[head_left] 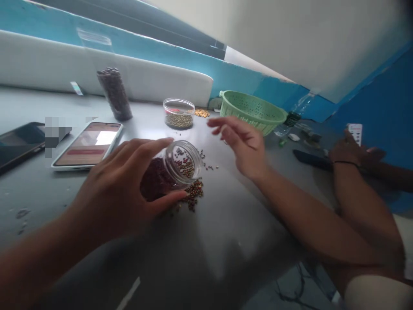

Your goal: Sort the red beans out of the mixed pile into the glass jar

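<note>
My left hand is wrapped round a clear jar, which tilts over on the table with its mouth to the right. Dark red beans lie inside it. Just under and beside the rim is a small pile of mixed green-brown and red beans, with a few dark ones scattered behind. Past the jar's mouth, my right hand hangs in the air over the table. Its fingers are loosely bent and apart, and nothing shows between them.
Behind stand a tall clear container of dark beans, a round tub of small greenish beans and a green basket. Phones lie at left. At right are a plastic bottle and another person's hand by a phone.
</note>
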A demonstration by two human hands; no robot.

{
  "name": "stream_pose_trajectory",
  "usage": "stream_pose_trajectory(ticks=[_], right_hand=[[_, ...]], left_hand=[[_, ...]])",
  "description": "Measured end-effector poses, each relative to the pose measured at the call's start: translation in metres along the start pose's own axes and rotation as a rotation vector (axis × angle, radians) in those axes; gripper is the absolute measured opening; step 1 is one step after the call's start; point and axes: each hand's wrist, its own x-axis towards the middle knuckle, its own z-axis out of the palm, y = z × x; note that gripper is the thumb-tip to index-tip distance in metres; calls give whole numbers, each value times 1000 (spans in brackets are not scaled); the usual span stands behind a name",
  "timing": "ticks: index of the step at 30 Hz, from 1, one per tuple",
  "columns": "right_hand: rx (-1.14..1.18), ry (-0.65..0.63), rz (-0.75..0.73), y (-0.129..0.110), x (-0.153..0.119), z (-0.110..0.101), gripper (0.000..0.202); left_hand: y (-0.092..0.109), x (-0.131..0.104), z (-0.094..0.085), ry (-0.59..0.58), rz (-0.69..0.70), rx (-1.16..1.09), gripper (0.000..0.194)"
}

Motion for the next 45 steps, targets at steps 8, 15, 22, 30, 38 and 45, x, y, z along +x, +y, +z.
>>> stream_pose_trajectory(ticks=[8, 15, 22, 30, 38, 45], right_hand=[[39, -72, 317, 46, 2, 47, 93], [42, -565, 66, -7, 2, 14, 22], [88, -915, 107, -13, -7, 14, 11], [41, -933, 80, -8, -6, 19, 3], [-43, -927, 48, -11, -7, 15, 3], [9, -896, 105, -7, -5, 9, 18]], left_hand=[[-13, 6, -3, 80, -133, 45, 83], [-16, 5, -4, 91, -173, 49, 84], [-13, 5, -7, 73, -180, 34, 83], [-15, 4, -5, 53, -183, 28, 82], [-14, 4, -4, 40, -192, 10, 76], [-15, 3, -4, 32, -191, 0, 77]])
